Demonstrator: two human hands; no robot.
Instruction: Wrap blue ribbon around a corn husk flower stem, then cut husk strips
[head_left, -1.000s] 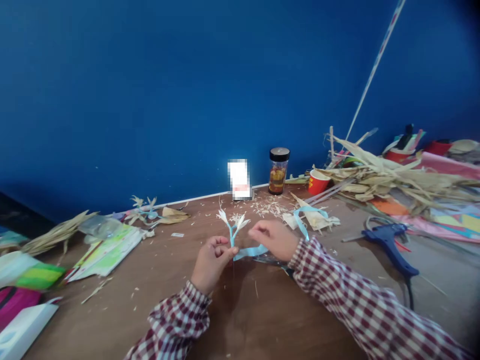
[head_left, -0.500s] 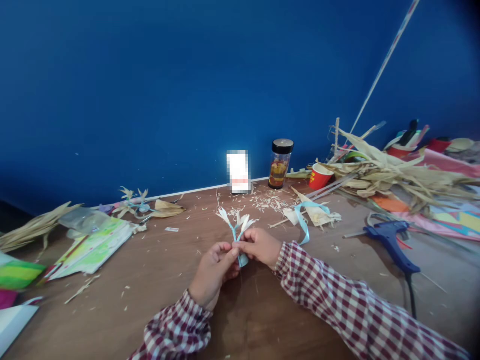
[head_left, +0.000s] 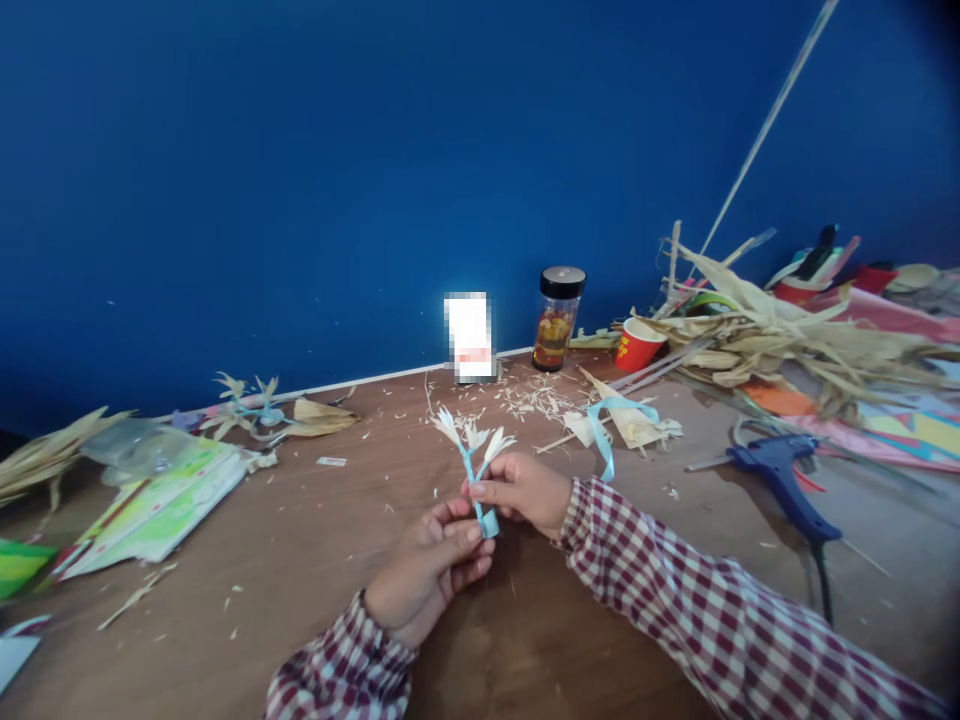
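Observation:
Between my hands stands a small corn-husk flower sprig point(head_left: 471, 462), with pale cream blooms on stems wrapped in light blue ribbon. My left hand point(head_left: 431, 560) pinches the low end of its stem between thumb and fingers, where a loop of blue ribbon point(head_left: 490, 523) shows. Higher up, the thumb and fingers of my right hand point(head_left: 525, 490) close on the stem just below where it branches. Both hands are above the brown table point(head_left: 315, 590). To the right lies a loose light blue ribbon point(head_left: 602, 440) over a piece of husk point(head_left: 637, 428).
A blue glue gun point(head_left: 784, 475) lies at the right, its cord running toward me. Husk scraps, a lidded jar point(head_left: 559, 320), a red paper cup point(head_left: 639, 345) and a pile of dried husks point(head_left: 802, 345) line the back. Another sprig point(head_left: 255, 400) and colourful paper point(head_left: 161, 505) lie left.
My left hand has slid slightly down the stem, showing more of the blue ribbon loop. My right hand keeps its pinch. The view has shifted a little.

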